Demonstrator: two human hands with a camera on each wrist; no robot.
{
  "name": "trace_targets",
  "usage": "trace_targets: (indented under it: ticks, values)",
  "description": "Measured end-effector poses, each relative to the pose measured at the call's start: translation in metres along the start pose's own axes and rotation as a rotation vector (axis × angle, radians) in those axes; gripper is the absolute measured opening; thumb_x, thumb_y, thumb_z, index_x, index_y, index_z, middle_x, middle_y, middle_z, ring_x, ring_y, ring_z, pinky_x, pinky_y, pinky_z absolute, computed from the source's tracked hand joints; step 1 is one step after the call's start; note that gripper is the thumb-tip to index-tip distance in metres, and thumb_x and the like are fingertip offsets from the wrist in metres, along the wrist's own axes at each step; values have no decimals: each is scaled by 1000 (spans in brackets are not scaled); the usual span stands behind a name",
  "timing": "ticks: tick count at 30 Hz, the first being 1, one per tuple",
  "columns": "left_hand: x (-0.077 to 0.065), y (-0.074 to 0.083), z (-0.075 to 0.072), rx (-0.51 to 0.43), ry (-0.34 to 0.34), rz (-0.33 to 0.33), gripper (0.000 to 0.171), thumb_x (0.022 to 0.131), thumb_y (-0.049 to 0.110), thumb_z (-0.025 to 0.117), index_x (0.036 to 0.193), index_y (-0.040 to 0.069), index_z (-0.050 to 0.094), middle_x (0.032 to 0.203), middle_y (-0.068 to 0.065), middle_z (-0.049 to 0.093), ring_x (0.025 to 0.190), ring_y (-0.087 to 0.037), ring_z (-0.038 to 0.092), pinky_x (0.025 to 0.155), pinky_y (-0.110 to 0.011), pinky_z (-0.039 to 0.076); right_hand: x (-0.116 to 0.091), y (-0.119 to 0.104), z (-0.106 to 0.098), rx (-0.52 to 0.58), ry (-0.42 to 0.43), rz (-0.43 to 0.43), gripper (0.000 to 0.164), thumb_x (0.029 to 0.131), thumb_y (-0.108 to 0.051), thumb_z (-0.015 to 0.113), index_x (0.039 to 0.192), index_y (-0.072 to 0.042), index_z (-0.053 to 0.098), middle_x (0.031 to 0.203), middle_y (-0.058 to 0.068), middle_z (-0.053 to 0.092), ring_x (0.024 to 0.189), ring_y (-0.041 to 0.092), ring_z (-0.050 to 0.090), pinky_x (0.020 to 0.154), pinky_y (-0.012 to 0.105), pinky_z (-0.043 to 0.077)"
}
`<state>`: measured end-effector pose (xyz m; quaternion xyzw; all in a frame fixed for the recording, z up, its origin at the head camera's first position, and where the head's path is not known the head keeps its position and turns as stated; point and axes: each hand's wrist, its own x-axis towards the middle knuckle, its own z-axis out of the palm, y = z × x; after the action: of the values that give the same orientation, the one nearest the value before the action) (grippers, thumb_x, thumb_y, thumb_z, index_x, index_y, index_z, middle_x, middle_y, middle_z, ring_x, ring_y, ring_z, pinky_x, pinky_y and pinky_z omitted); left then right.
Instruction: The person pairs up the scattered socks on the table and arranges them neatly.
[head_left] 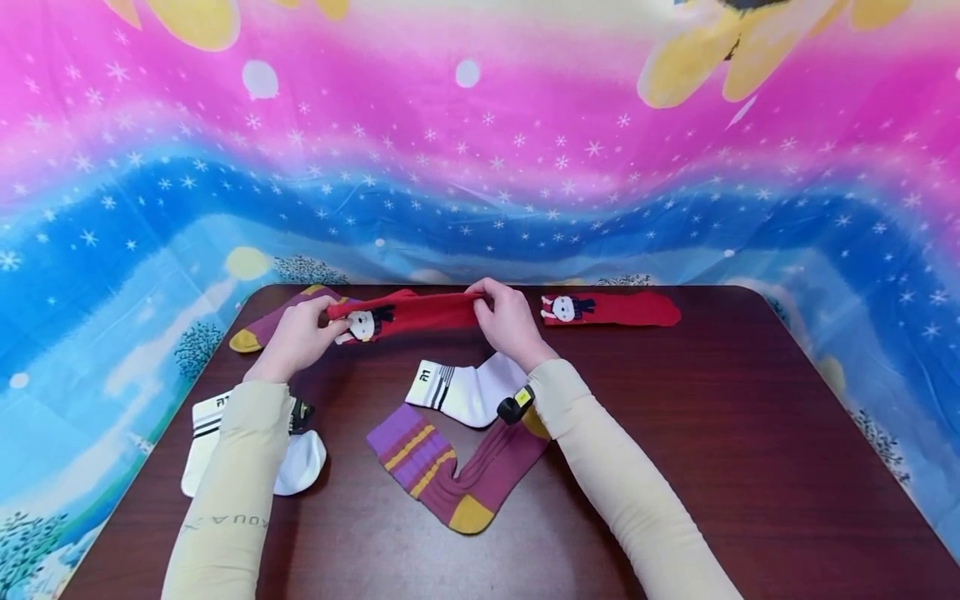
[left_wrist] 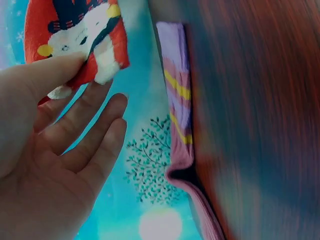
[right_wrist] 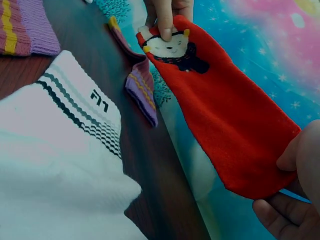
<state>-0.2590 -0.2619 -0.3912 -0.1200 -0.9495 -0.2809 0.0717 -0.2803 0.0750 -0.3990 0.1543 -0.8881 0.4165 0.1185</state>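
A red sock (head_left: 435,312) with a white rabbit face is stretched level between both hands, lifted above the far part of the table. My left hand (head_left: 298,337) pinches its cuff by the rabbit between thumb and index finger, the other fingers extended in the left wrist view. My right hand (head_left: 508,321) pinches the toe end, as the right wrist view shows from close up. A matching red sock (head_left: 622,309) lies flat to the right of my right hand. Behind my left hand, a purple and yellow sock (head_left: 262,327) lies partly hidden at the far left.
Below the right forearm lie a white striped sock (head_left: 461,392) and a bent purple and yellow sock (head_left: 427,458). Another white sock (head_left: 300,467) is partly covered by the left sleeve. A patterned cloth (head_left: 480,167) hangs behind the dark wooden table (head_left: 720,433).
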Motion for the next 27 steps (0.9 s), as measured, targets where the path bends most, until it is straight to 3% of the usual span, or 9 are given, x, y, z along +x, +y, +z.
trace_targets:
  ticks: [12,16,21,27]
  values:
    - [10,28,14,-55,172,63,16,96,14,72,108,4,70,89,-11,70,71,-26,58,66,-41,45,-2,11,-11,74,91,38,20,104,-16,57,118,-21,69,115,-1,70,90,16,61,82,38,49]
    - [13,38,18,-95,201,98,15,97,16,72,107,5,73,88,-8,71,74,-23,64,69,-42,49,-2,14,-15,111,120,64,19,104,-17,57,119,-20,68,113,0,69,79,18,59,74,38,48]
    - [18,51,22,-131,223,121,21,98,18,71,113,3,74,89,-8,72,75,-22,67,72,-43,52,-2,16,-23,138,161,63,18,104,-15,59,119,-17,69,112,1,68,87,17,59,74,37,49]
    - [24,63,29,-161,236,151,23,99,18,70,114,1,73,88,-10,72,72,-23,64,69,-40,50,-2,19,-31,131,187,60,17,103,-15,61,118,-15,69,106,1,68,85,18,59,71,36,49]
